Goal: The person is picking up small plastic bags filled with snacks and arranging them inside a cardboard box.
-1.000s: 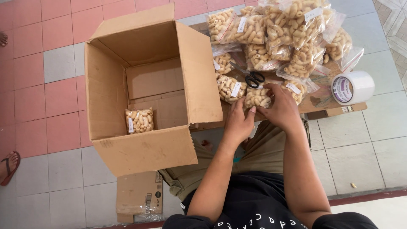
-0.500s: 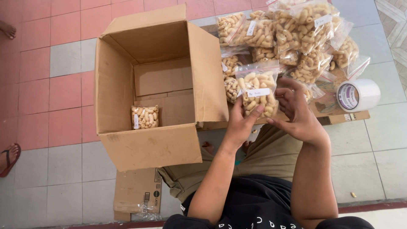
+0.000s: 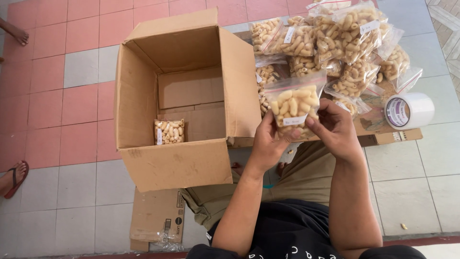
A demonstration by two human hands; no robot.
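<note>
Clear plastic snack bag (image 3: 293,106) pinched upright between left hand (image 3: 266,144) and right hand (image 3: 337,130), just right of the open cardboard box (image 3: 177,165); a loose fingertip hold risks dropping it outside.

Both hands (image 3: 306,132) have lifted a snack bag (image 3: 293,104).

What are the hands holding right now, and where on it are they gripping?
Both hands, left hand and right hand, hold one clear bag of snacks by its bottom edge, one at each lower corner.
</note>
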